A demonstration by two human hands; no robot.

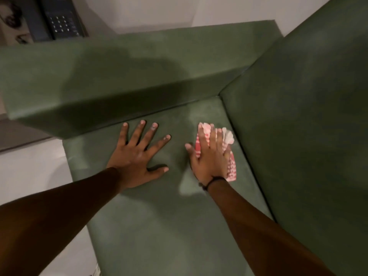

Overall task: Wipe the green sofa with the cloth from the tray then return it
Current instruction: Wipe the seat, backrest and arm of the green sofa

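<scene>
The green sofa (159, 216) fills most of the view, with its seat in the middle, an armrest (99, 80) at the far side and the backrest (298, 116) on the right. My right hand (209, 158) lies flat on a red and white patterned cloth (232, 168), pressing it onto the seat close to the backrest corner. The cloth sticks out beyond the fingertips and along the hand's right side. My left hand (139, 156) rests palm down on the seat to the left, fingers spread, holding nothing. The tray is not in view.
A dark telephone with a keypad (59, 20) sits on a surface beyond the armrest at the top left. Pale floor (29, 176) shows left of the sofa seat. A white wall (179, 10) is behind the armrest.
</scene>
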